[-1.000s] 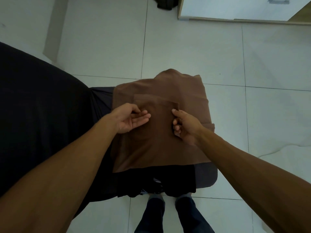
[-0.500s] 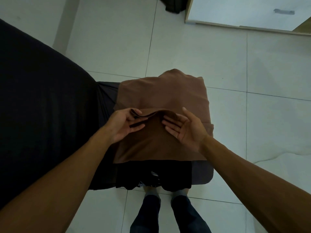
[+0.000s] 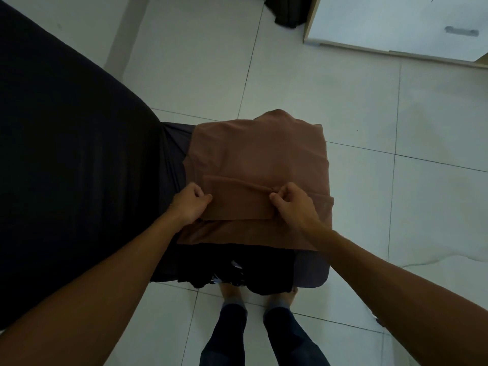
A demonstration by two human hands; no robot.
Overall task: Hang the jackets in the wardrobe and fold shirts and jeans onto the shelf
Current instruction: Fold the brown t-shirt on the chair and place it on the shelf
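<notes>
A brown shirt (image 3: 261,157) lies spread over a dark garment on a small stool in front of me. A narrow folded band of the shirt (image 3: 239,202) runs across its near half. My left hand (image 3: 188,204) pinches the band's left end. My right hand (image 3: 293,204) pinches its right end. Both hands rest on the shirt.
A large black-covered bed (image 3: 66,154) fills the left side. A dark garment (image 3: 306,270) hangs off the stool below the shirt. A white wardrobe drawer front (image 3: 396,25) with a handle stands at the top right, dark cloth (image 3: 287,11) beside it. White floor tiles (image 3: 396,114) surround the stool.
The hands were close together at the shirt's middle lifting a fold. They have moved apart and now hold a flat band of cloth by its two ends.
</notes>
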